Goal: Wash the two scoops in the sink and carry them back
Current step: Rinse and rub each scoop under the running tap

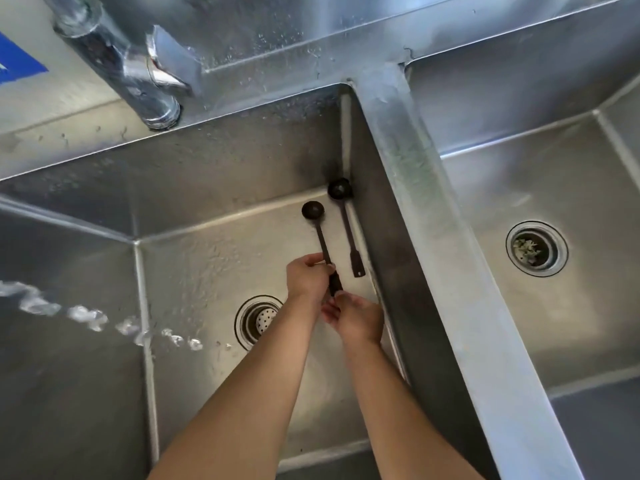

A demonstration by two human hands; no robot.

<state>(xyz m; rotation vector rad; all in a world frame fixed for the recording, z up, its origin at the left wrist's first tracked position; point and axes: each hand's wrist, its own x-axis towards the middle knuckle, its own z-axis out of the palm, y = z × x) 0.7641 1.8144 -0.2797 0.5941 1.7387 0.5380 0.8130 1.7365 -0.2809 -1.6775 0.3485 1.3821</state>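
Note:
Two dark long-handled scoops are in the left basin of a steel sink [214, 161]. My left hand [308, 277] grips the handle of the first scoop [317, 223], whose round bowl points away from me. My right hand [356, 320] touches the near end of that same handle, fingers curled around it. The second scoop [343, 220] lies on the basin floor against the right wall, just right of my hands, untouched.
A chrome faucet [131, 74] stands at the back left; a stream of water [83, 317] falls left of my arms. The left drain [258, 320] is beside my left wrist. A steel divider [436, 220] separates the right basin with its drain [535, 249].

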